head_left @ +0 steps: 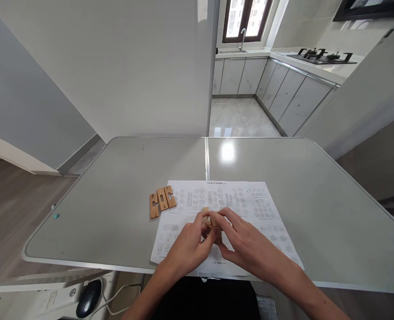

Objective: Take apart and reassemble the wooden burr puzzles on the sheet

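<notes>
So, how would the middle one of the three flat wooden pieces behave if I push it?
The middle wooden piece is probably stiff, since it looks like solid wood. Lying flat, it would likely slide rather than roll, and may nudge the pieces close beside it.

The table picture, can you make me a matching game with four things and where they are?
1. small wooden block
2. three flat wooden pieces
3. printed sheet
4. tap

A. in front of the window
B. lined up by the sheet's far left corner
C. spread beneath both hands
D. held between left hand and right hand

Pairs: 1-D, 2-B, 3-C, 4-A
</notes>
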{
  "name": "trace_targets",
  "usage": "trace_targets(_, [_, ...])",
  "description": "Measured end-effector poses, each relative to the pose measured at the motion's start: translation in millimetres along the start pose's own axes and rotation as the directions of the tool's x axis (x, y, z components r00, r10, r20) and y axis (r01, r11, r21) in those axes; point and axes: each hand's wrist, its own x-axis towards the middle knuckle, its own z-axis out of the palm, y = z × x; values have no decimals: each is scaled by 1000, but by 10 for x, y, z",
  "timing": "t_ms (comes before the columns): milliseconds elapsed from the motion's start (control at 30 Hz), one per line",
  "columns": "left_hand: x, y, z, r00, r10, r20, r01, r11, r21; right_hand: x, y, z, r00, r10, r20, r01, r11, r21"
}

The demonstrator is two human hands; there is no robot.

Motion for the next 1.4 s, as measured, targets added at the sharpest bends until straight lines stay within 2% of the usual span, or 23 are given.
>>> trace_targets(167, [-22,25,-39,1000,-16,-15,14,992,-127,-5,19,-20,998,-19,-57,24,997,80])
trace_targets(333, [-47,42,-106,996,-6,89,32,953,-303,-67,45,21,995,17,-97,14,952,305])
trace_targets(400, [-49,37,-106,996,-15,93,45,943,-330,-73,47,35,995,32,-99,2,944,331])
trace_targets(533, [-50,0,-86,998,-59,27,64,957,-282,-52,41,46,995,19,-101,7,966,259])
trace_targets(633, [-63,-48,-79,998,-51,21,55,961,-270,-35,25,60,995,1,-103,20,978,206])
trace_targets(833, [-118,-155,-79,996,-67,-57,47,955,-294,49,-25,169,997,2,-76,16,971,237])
trace_targets(967, [-112,-303,-108,985,-117,-130,65,936,-347,113,13,230,998,56,20,-60,964,259])
trace_targets(1033, [-95,-419,-133,976,-127,-176,52,924,-379,113,79,260,996,89,31,-94,967,236])
trace_targets(1233, [-71,-735,-165,954,-130,-270,15,920,-392,23,315,463,972,224,-71,-216,970,107])
trace_targets(1400, [-94,-819,-153,947,-95,-306,-2,953,-303,4,375,669,941,328,-85,-329,944,8])
